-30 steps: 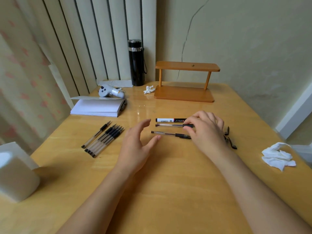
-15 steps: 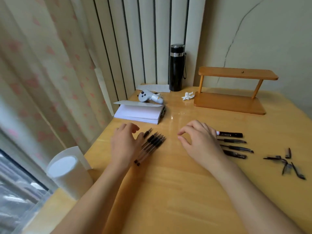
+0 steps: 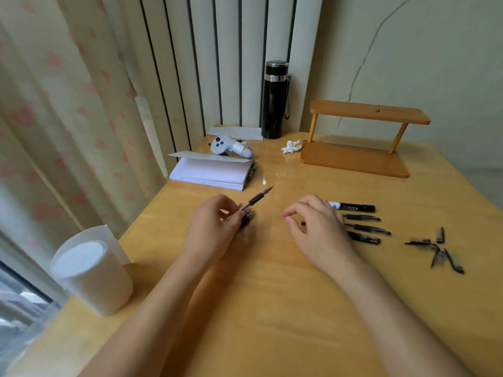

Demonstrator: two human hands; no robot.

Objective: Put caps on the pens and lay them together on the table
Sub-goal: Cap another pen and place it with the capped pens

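My left hand [image 3: 215,229] pinches an uncapped black pen [image 3: 257,198], its tip pointing up and to the right, above a blurred bundle of black pens [image 3: 246,219] lying on the wooden table [image 3: 272,295]. My right hand [image 3: 315,227] hovers a little to the right, fingers curled and apart, holding nothing that I can see. Behind it lie a black-and-white marker [image 3: 352,206] and three black pens [image 3: 366,228], partly hidden by the hand. Several loose black caps [image 3: 435,247] are scattered further right.
At the back stand a white notepad [image 3: 212,172], a white controller [image 3: 231,148], a black flask [image 3: 275,100], a crumpled tissue [image 3: 291,146] and a small wooden shelf [image 3: 359,137]. A white paper roll [image 3: 89,270] sits at the left edge, beside the curtain.
The view swung left. My left hand went from flat beside the pen bundle to lifting one pen out of it. My right hand left the pens on the right and moved toward the middle.
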